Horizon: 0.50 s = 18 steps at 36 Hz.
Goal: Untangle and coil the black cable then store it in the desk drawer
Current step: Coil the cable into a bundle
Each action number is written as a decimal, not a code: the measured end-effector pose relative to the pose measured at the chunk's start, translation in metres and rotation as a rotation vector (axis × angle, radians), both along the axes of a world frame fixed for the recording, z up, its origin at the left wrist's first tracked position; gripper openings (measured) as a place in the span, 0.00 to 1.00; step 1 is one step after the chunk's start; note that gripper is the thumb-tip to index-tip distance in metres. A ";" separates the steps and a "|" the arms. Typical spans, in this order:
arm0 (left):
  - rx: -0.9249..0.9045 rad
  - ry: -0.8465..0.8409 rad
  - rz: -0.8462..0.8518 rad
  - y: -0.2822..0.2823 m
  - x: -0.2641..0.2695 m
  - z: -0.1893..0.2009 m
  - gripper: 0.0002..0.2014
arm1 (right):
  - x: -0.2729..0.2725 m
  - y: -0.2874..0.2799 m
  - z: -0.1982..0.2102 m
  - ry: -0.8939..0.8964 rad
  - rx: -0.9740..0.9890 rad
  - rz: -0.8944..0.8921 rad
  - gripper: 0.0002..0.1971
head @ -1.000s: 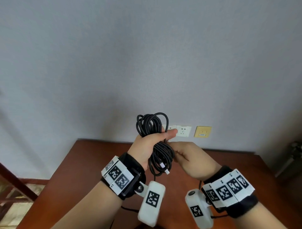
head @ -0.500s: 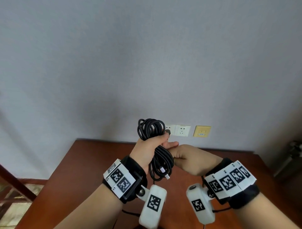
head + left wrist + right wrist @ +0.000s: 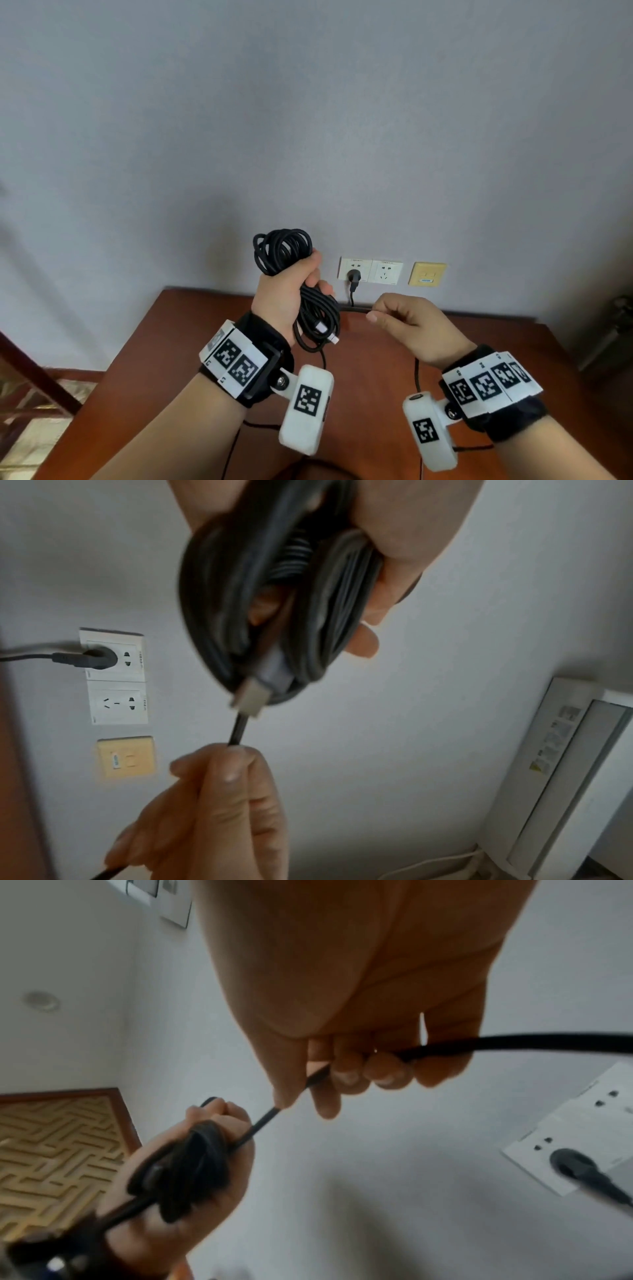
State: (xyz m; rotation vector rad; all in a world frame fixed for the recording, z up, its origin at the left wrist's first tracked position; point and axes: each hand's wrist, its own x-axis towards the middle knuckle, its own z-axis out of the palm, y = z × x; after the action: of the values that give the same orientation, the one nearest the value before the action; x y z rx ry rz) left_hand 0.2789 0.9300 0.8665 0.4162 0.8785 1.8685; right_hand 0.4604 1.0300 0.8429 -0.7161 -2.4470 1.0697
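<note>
The cable (image 3: 318, 310) is matt black rubbery plastic, its plug tip (image 3: 249, 699) dull silvery metal. The desk (image 3: 383, 346) is smooth reddish-brown wood with a soft sheen. Sockets (image 3: 370, 270) are glossy white plastic; the wall (image 3: 308, 120) is matt grey.

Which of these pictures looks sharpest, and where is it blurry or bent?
Head view: sharpest, evenly lit, edges bowed by the wide lens. Left wrist view: the black cable coil is smeared and out of focus. Right wrist view: the left hand is blurred, the right hand shadowed.
</note>
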 end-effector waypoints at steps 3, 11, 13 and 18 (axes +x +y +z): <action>-0.002 0.006 0.032 0.001 -0.008 -0.001 0.18 | 0.009 0.006 -0.008 -0.055 0.024 -0.038 0.12; -0.165 0.374 0.128 0.001 -0.023 -0.004 0.21 | 0.025 0.009 -0.002 0.031 0.141 -0.010 0.06; -0.225 0.494 0.133 0.000 -0.020 -0.004 0.24 | 0.025 0.009 0.008 0.021 0.222 0.044 0.05; -0.310 0.569 0.005 -0.001 -0.010 -0.007 0.17 | 0.016 0.005 0.033 0.077 0.355 0.167 0.06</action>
State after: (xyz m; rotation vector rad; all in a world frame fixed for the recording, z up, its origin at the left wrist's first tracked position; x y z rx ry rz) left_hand 0.2688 0.9286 0.8596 0.7672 1.5227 1.5964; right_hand 0.4765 1.0354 0.8763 -0.3564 -2.5666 0.6719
